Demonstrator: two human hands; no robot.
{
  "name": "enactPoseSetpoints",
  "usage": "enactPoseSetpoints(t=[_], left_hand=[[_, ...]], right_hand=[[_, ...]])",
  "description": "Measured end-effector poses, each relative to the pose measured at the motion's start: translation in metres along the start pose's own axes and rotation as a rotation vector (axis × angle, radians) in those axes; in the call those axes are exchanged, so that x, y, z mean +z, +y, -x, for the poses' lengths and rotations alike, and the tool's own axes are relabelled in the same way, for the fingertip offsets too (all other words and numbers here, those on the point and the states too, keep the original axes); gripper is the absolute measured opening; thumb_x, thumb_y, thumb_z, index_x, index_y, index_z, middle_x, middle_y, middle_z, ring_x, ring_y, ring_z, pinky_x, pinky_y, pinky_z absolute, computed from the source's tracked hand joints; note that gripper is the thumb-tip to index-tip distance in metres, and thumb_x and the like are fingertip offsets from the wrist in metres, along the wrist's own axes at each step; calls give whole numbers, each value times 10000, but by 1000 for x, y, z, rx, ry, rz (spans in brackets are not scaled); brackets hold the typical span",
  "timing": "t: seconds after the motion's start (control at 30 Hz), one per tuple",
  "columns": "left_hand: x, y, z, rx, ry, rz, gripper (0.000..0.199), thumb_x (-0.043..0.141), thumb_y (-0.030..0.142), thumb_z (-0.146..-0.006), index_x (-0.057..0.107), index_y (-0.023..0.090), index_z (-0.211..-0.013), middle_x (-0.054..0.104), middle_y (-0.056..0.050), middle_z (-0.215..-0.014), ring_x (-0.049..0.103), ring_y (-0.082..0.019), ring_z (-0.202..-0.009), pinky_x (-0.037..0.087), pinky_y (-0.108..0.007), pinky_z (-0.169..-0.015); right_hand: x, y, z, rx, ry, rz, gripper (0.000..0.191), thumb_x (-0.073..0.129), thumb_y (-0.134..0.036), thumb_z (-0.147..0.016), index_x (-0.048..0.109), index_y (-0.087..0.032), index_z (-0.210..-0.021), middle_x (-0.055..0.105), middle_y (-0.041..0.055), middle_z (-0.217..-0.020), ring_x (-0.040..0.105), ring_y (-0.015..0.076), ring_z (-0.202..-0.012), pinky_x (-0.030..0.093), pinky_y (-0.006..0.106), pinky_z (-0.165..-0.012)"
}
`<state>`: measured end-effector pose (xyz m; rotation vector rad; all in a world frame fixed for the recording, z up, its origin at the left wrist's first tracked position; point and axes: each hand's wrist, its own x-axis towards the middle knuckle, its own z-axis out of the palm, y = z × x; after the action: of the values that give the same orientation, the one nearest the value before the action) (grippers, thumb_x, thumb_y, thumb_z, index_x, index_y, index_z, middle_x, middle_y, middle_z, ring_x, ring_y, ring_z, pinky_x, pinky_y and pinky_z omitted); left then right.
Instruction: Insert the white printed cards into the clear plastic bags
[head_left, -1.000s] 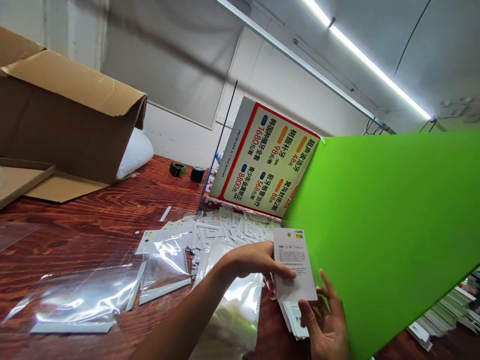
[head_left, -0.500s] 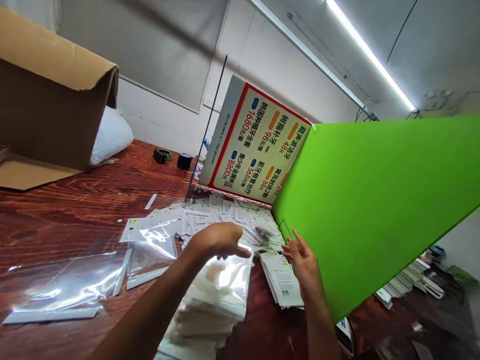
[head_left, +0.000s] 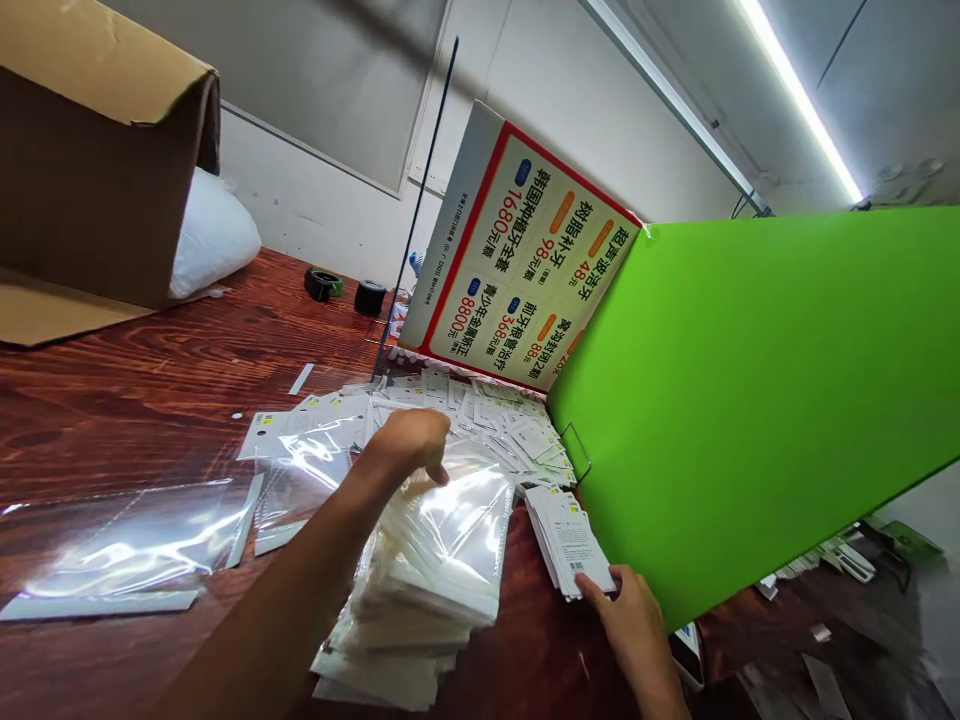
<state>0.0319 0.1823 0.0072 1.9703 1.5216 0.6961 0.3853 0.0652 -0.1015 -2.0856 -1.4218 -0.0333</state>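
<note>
My left hand (head_left: pixel 412 440) is bent down over the upper end of a tall stack of clear plastic bags (head_left: pixel 469 520). Its thumb points at the top bag, while the other fingers are mostly hidden behind the hand. My right hand (head_left: pixel 630 620) is at the lower right corner of a small pile of white printed cards (head_left: pixel 566 540). The thumb lies on the bottom edge of the top card and a bent finger sits by its corner, so the hand looks closed on that card. Behind both hands spreads a loose heap of white packed cards (head_left: pixel 517 430).
A green board (head_left: pixel 757 400) and a printed price board (head_left: pixel 517 260) stand as walls behind the heap. Flat clear bags (head_left: pixel 127 540) lie at left. A cardboard box (head_left: pixel 97 190) with a white bag (head_left: pixel 214 235) and tape rolls (head_left: pixel 369 297) are farther back.
My right hand has come down from above the card pile to its lower corner. My left hand has moved left and lower onto the bags. A blurred thing over the heap is gone.
</note>
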Motion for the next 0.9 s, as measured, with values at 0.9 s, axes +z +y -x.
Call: enactPoseSetpoints(t=[0.9], left_hand=[[15, 55, -3, 89, 122, 548, 299, 819, 400, -631, 659, 148, -611, 641, -3, -585, 539, -120, -559, 373, -265, -576]], right_hand=[[-39, -38, 22, 170, 191, -688, 406, 658, -524, -738, 523, -201, -945, 637, 23, -725, 586, 182, -559, 467, 287, -483]])
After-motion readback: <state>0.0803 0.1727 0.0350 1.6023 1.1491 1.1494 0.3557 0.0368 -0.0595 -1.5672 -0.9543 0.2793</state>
